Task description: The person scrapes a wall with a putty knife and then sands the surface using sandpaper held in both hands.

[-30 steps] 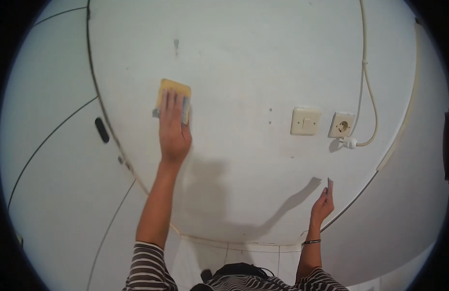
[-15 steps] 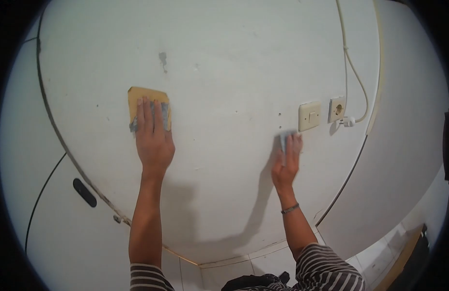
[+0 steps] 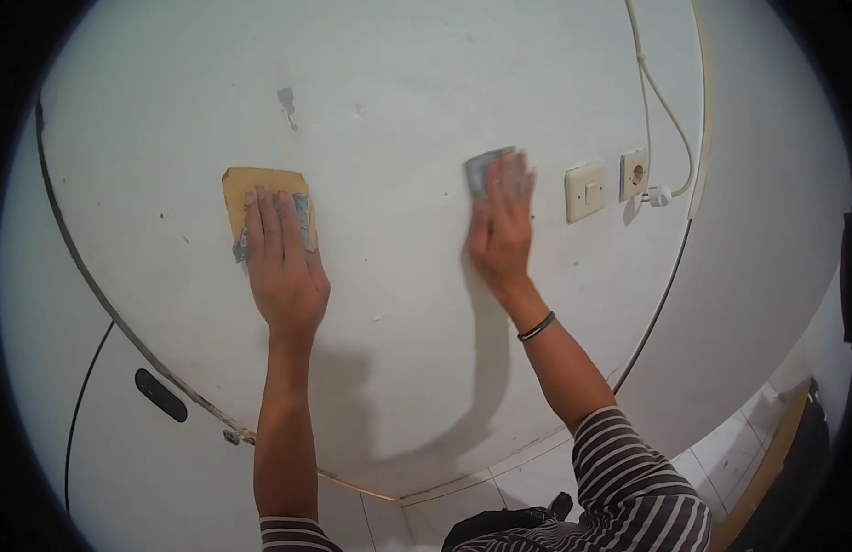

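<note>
My left hand (image 3: 286,262) lies with straight fingers against the white wall (image 3: 398,359), pinning a tan sheet that looks like sandpaper (image 3: 246,184). A torn, grey-blue part of it shows beside and under the fingers. Higher on the right, my right hand (image 3: 504,225) presses a grey piece that also looks like sandpaper (image 3: 481,170) to the wall. Its fingers are slightly smeared by motion and cover most of the piece. A dark band sits round the right wrist.
Right of my right hand are a light switch (image 3: 586,192) and a socket (image 3: 634,175). A white plug (image 3: 660,196) hangs beside the socket on its cable. A grey patch (image 3: 287,103) marks the upper wall. A door with a dark recessed handle (image 3: 161,396) is at lower left.
My right hand has moved up and left with the grey sandpaper, from below the switch to left of it. My left hand stays on its sheet; the view has shifted slightly.
</note>
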Demonstrator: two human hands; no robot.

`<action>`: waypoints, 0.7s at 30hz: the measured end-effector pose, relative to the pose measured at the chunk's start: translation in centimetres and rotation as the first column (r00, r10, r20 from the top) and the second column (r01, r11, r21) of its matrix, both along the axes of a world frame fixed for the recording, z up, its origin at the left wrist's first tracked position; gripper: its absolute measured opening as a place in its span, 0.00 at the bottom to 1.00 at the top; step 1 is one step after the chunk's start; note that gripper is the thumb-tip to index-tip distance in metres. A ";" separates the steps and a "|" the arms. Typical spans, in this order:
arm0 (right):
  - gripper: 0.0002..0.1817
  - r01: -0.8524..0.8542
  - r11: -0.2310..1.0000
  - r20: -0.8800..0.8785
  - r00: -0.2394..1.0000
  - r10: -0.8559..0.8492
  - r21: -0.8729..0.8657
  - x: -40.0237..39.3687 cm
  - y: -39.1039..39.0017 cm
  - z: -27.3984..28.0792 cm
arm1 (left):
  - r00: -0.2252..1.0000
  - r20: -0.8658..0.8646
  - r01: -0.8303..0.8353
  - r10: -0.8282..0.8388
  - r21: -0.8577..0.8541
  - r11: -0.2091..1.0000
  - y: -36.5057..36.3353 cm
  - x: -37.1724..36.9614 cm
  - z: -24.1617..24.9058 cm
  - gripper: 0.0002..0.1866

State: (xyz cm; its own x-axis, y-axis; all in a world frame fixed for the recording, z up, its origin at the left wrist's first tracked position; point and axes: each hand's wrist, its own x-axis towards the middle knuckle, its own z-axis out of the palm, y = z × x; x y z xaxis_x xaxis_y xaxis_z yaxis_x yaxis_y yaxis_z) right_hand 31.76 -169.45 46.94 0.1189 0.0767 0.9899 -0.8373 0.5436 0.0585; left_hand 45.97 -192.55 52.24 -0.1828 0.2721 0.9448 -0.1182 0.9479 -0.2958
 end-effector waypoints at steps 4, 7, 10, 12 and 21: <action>0.23 -0.073 0.872 -0.131 0.979 0.154 0.485 2.4 -1.5 -1.0 | 1.000 0.003 0.027 -0.027 -0.011 1.000 -0.1 0.1 0.1 0.31; 0.23 0.024 0.950 -0.223 0.974 0.048 0.310 0.0 -0.2 1.4 | 1.000 0.006 0.025 -0.025 0.005 1.000 0.0 0.0 0.0 0.32; 0.28 0.082 0.996 -0.051 0.995 -0.085 -0.042 -1.1 0.7 4.7 | 0.999 0.011 0.041 -0.041 0.006 0.999 0.1 0.2 0.2 0.34; 0.29 0.046 0.999 -0.091 0.995 -0.045 0.003 -0.5 -0.7 4.5 | 0.997 0.000 0.082 -0.082 0.012 0.997 0.2 0.2 0.2 0.34; 0.31 0.128 0.979 -0.214 0.972 -0.092 0.159 -1.1 -0.5 8.1 | 0.993 -0.065 0.100 -0.103 -0.057 0.993 0.0 0.0 0.5 0.31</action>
